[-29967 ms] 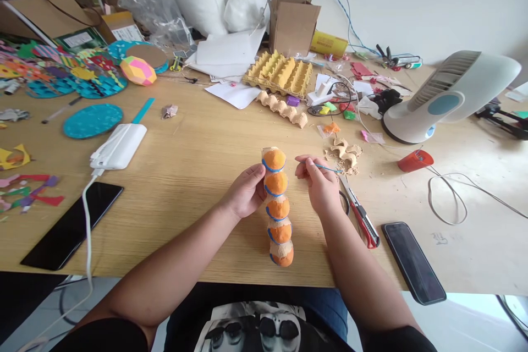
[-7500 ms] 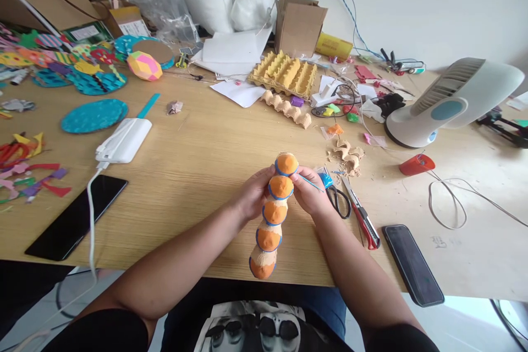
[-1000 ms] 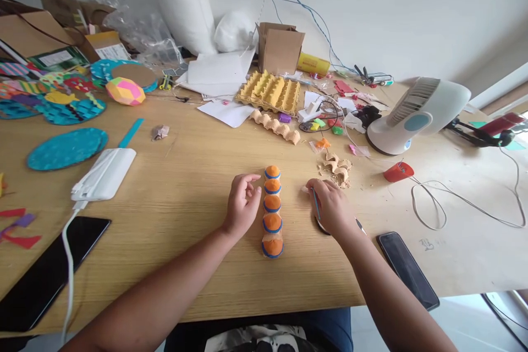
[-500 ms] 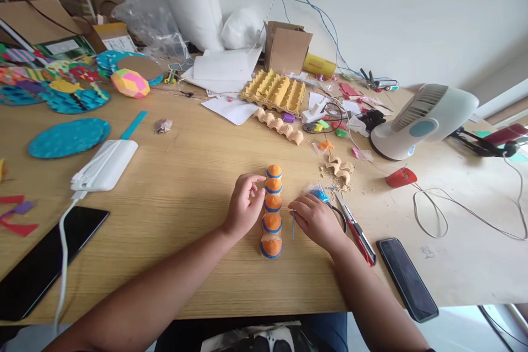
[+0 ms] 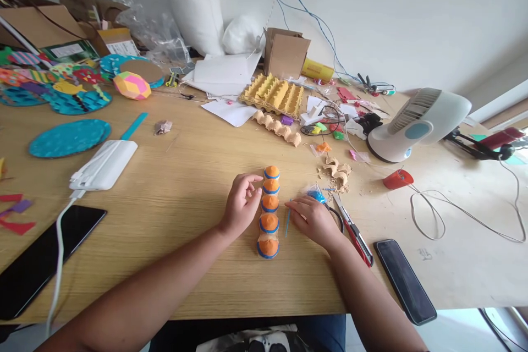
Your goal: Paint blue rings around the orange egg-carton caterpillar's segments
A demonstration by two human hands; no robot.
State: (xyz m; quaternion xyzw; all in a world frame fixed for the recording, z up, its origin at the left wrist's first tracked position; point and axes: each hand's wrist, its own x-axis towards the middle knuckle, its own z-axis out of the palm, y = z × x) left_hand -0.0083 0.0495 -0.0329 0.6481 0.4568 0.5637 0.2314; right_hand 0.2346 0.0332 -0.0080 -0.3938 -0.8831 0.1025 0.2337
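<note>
A strip of bumpy egg carton (image 5: 269,223) with orange-covered humps, each edged in blue, lies lengthwise in front of me. My left hand (image 5: 242,203) is at its left side, fingers loosely bent and thumb apart, with the index fingertip close against the upper humps. Whether it touches them I cannot tell. To the right of the carton strip, my right hand (image 5: 311,219) has its fingertips closed on the upper end of a thin blue strand (image 5: 287,224). Just beyond that hand sits a plastic bag with blue material (image 5: 317,196).
A utility knife (image 5: 355,234) with its blade out and a phone (image 5: 405,280) lie to the right. Cut carton scraps (image 5: 336,170), a red cup (image 5: 398,179) and a white fan (image 5: 416,126) stand farther back. A power bank (image 5: 105,164) is at left.
The blue strand has swung from upright to a slight slant, still at the right fingertips. Both hands stay nearly in place; the whole view has shifted slightly.
</note>
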